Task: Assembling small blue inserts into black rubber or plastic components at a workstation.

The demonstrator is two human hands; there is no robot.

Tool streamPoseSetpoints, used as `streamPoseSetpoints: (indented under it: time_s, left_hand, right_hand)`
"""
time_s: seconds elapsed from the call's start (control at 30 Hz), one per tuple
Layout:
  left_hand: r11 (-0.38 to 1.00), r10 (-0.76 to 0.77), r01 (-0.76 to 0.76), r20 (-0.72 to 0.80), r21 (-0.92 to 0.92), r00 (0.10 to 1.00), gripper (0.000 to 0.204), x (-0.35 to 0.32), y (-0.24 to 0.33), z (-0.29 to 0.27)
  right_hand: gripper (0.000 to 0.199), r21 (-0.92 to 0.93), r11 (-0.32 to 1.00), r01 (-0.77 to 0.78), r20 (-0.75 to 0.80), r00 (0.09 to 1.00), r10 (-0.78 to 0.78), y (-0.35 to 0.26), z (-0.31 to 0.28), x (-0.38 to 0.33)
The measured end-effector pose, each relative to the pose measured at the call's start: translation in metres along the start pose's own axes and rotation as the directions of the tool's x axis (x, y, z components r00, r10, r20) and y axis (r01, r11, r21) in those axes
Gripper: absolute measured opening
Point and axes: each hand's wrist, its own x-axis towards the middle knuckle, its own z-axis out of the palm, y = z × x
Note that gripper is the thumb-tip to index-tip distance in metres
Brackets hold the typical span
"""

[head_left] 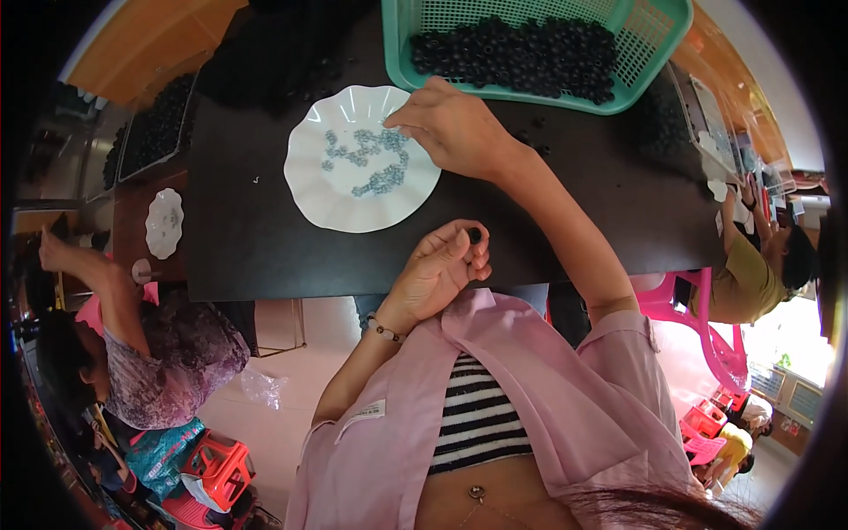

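Near the table's front edge, my left hand (439,272) is closed around a small black cylindrical piece (474,236), which has a dark opening at its end and shows between thumb and fingers. Over the right side of a white scalloped plate (318,199), my right hand (457,128) has its fingertips pinched together. Anything between those fingertips is too small to make out. Several tiny translucent pale-blue pieces (382,181) lie scattered on the plate, some right by my right fingers.
A green plastic basket (539,95) filled with small black pieces (517,55) stands at the far side of the dark table (565,230). A few loose black pieces lie below it. Black cloth-like material (256,62) sits far left. People work at both sides.
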Motion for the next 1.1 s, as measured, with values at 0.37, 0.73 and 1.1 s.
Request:
streamPoseSetpoints:
  time_s: [0.37, 0.73, 1.1]
  left_hand:
    - [1.000, -0.010, 0.010, 0.034, 0.002, 0.999, 0.027, -0.005, 0.000, -0.001]
    - [0.996, -0.059, 0.057, 0.034, 0.069, 0.998, 0.028, -0.007, 0.002, 0.004]
    - [0.994, -0.071, 0.071, -0.002, 0.079, 0.997, 0.030, -0.006, 0.003, 0.007]
  right_hand:
    - [0.016, 0.002, 0.999, 0.050, 0.091, 0.995, -0.050, -0.011, 0.032, 0.045]
    - [0.014, 0.075, 0.982, 0.171, 0.148, 0.972, -0.180, -0.008, 0.026, 0.044]
    - [0.018, 0.044, 0.987, 0.157, 0.135, 0.978, -0.161, -0.012, 0.025, 0.034]
